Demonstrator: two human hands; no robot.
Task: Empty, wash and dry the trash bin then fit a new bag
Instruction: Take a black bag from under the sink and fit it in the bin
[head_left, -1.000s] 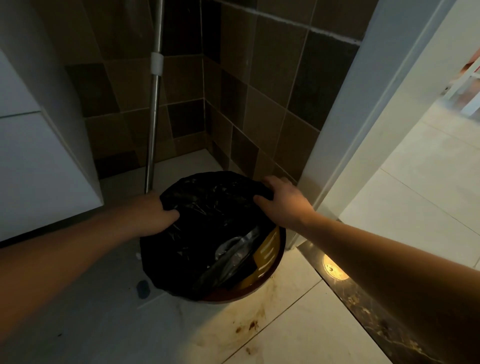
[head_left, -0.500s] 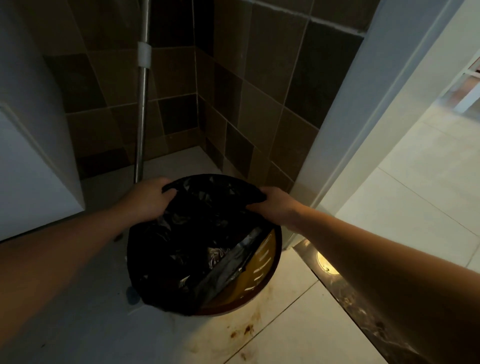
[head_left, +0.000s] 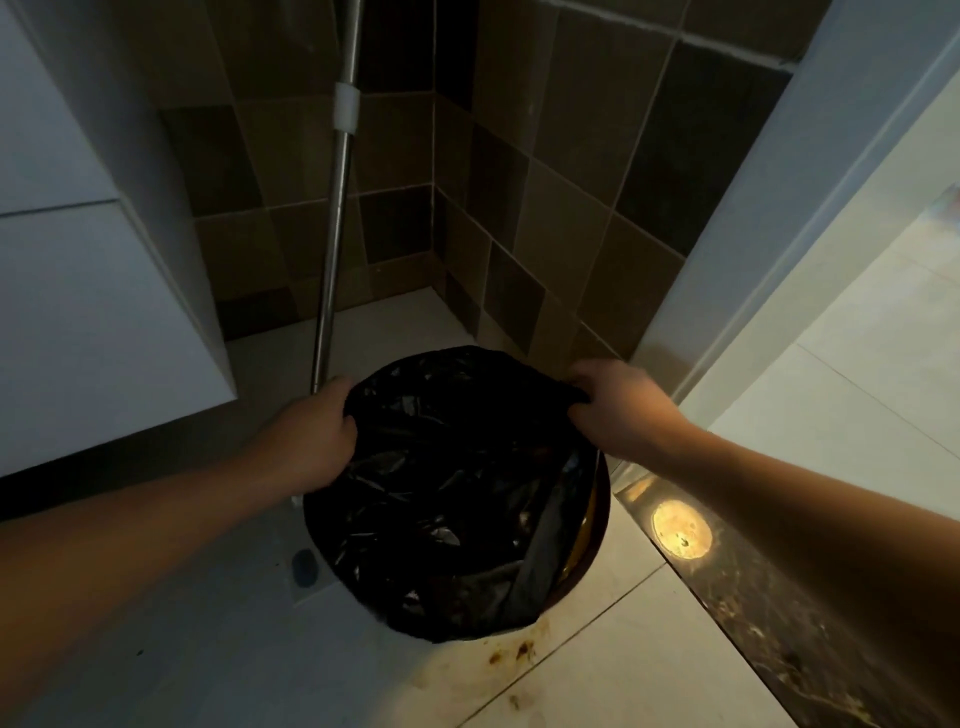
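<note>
since the earlier frames the black bag (head_left: 447, 493) has been gathered further inward: less of the bin's yellow inside shows on the right, and both hands have drawn the bag's far edge up off the rim. the view has also shifted a little, so the pole (head_left: 337, 208) sits nearer the middle of the picture.

the bin (head_left: 597, 530) stands on the floor (head_left: 597, 670) in the tiled corner, just in front of the pole and beside the door frame (head_left: 779, 234). the bag fills its mouth and drapes over the near rim.

the left hand (head_left: 311, 441) has its fingers (head_left: 345, 410) curled closed on a pinch of plastic at the bag's far-left edge. the right hand (head_left: 618, 410) mirrors it at the far-right edge, fingers (head_left: 576, 384) closed on a bunched fold. the two grips sit on opposite sides of the opening, about equally near it, with the bag's bulk hanging below and toward the person.

both forearms reach forward and down, wrists slightly bent, palms facing down and in.

the step looks like closing the bag's mouth before lifting it out, so the task is at its start. the lift would go straight up; the near edge wrapped over the rim may catch.

brown stains (head_left: 514, 654) mark the floor by the bin.
</note>
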